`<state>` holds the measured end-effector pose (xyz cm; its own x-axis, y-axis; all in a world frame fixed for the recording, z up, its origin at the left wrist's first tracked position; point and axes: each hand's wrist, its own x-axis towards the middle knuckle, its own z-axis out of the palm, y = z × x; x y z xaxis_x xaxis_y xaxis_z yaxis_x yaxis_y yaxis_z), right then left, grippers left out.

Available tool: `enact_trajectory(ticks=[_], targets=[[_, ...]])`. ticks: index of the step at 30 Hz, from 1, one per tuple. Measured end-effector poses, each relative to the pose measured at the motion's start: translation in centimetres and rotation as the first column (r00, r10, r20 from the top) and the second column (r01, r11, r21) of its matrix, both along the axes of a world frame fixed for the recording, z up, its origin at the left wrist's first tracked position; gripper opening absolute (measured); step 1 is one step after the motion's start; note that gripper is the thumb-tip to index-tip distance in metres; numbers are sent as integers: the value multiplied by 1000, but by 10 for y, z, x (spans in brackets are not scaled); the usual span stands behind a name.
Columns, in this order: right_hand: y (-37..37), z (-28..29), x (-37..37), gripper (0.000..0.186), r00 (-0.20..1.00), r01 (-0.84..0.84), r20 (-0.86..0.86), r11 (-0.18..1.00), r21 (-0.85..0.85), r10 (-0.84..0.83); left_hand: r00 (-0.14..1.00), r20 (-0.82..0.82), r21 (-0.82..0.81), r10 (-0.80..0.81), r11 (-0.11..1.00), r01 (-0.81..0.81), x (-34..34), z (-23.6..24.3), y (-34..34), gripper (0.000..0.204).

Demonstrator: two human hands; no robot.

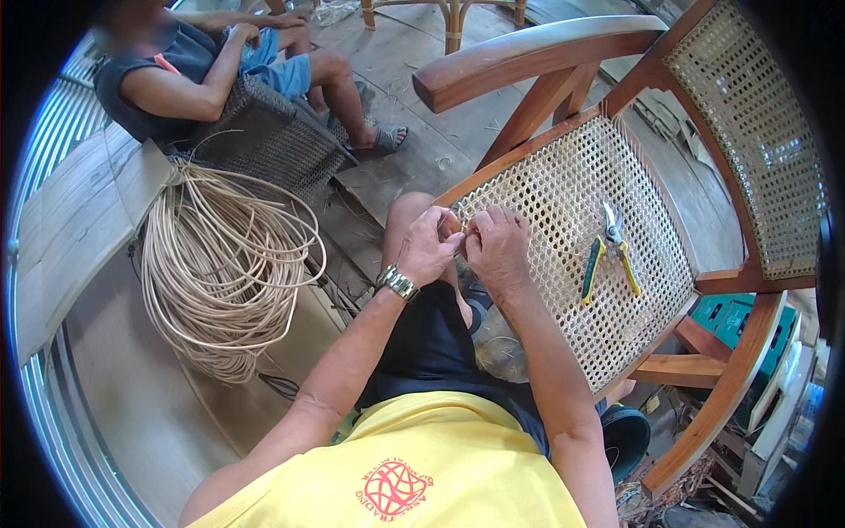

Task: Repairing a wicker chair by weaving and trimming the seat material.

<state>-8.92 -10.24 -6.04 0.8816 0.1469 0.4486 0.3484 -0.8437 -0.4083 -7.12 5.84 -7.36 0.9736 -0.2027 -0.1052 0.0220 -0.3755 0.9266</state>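
Left hand: palm turned inward, fingers bent and drawn in narrow; whether the fingertips close on a strand is too small to tell. Right hand: just beside the left, fingers curled downward in a similarly narrow pose; contents of the grip likewise cannot be told.

Wristwatch, gold-toned metal: on the left wrist, just behind the grip.

Wooden chair, brown, with cane panels: directly at the grip and extending to its right. Cane seat, openwork weave: both hands at its left edge, near the far corner. Backrest, cane in a wooden frame: well to the right of the grip. Armrest, curved wood: beyond the grip.

Pruning shears, yellow and green handles spread, blades pointing away: lying on the seat, right of the grip, apart from both hands.

Coil of cane, pale, looped: hanging left of the grip.

Seated person, dark sleeveless top, blue shorts: beyond the grip, to its left, well apart.

Bucket, dark: nearer the body than the grip, to its right.
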Motion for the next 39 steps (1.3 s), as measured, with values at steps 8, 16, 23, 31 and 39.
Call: enact_trajectory(ticks=[8, 16, 23, 31, 39], targets=[[-1, 10, 8, 14, 991, -92, -109, 985, -144, 77, 941, 328, -51, 81, 996, -68, -1, -18, 1, 13], [5, 19, 15, 16, 986, -117, -149, 945, -305, 74, 957, 280, -30, 82, 997, -76, 5, -20, 4, 11], [15, 27, 21, 14, 967, -83, -253, 917, -390, -20, 972, 215, -122, 99, 990, -74, 8, -26, 5, 13], [-15, 9, 7, 8, 935, 4, -345, 973, 232, 78, 995, 79, -125, 66, 991, -56, 7, -6, 6, 22], [-21, 0, 24, 12, 832, 181, -554, 923, 339, 40, 986, 157, -33, 64, 998, -59, 5, -10, -1, 21]])
